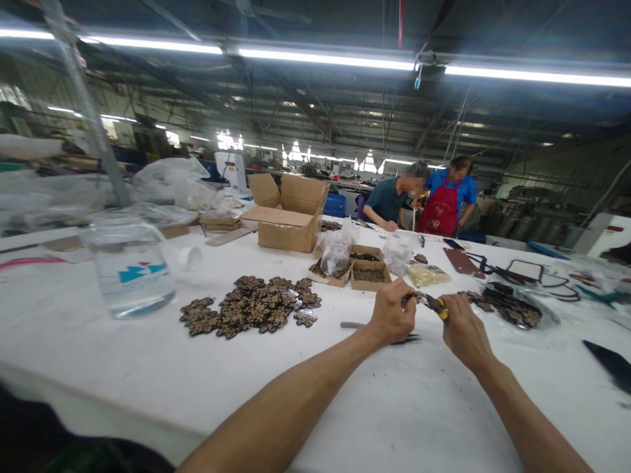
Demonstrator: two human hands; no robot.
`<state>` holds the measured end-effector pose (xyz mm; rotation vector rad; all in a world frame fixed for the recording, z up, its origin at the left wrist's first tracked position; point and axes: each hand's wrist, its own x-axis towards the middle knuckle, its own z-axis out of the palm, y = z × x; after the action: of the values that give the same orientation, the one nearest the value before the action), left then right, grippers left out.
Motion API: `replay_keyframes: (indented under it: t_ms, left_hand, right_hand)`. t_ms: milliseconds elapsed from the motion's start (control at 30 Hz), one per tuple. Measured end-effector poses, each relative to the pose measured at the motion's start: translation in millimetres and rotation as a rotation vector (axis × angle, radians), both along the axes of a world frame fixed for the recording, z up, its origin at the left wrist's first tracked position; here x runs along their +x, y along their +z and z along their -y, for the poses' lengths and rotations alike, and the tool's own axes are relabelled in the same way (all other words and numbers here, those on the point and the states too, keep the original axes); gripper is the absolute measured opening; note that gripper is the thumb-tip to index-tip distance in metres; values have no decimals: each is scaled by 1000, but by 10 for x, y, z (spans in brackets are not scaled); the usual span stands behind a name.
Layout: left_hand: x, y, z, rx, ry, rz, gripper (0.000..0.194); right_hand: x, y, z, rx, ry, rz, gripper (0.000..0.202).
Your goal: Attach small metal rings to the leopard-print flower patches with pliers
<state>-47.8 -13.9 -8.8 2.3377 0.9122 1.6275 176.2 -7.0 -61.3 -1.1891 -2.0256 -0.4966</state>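
My right hand (466, 328) is closed around a pair of pliers (438, 306) with yellow handles. Their metal jaws point left and meet a small dark piece (408, 299) pinched in the fingers of my left hand (393, 311). Most of that piece is hidden by the fingers. Under my left wrist lies a thin tool with a grey handle (351, 325); its dark tips show on the other side. To the left, flower-shaped leopard-print pieces (259, 305) lie heaped on the white table (276, 387).
Small cardboard trays (369, 285) of tiny metal parts, plastic bags and an open carton (288, 236) stand beyond my hands. A large clear water jug (131, 276) is at left. More patterned pieces (527, 315) lie at right. Two people (441, 203) are across the table.
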Motion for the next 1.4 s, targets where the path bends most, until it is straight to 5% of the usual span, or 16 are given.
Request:
replay_keyframes:
  t_ms: [933, 1400]
  left_hand:
    - [6, -63, -59, 267, 59, -63, 7]
    - [6, -39, -67, 270, 52, -42, 7]
  right_hand:
    - [-11, -93, -51, 14, 39, -40, 55]
    - [-25, -69, -52, -12, -1, -15, 47]
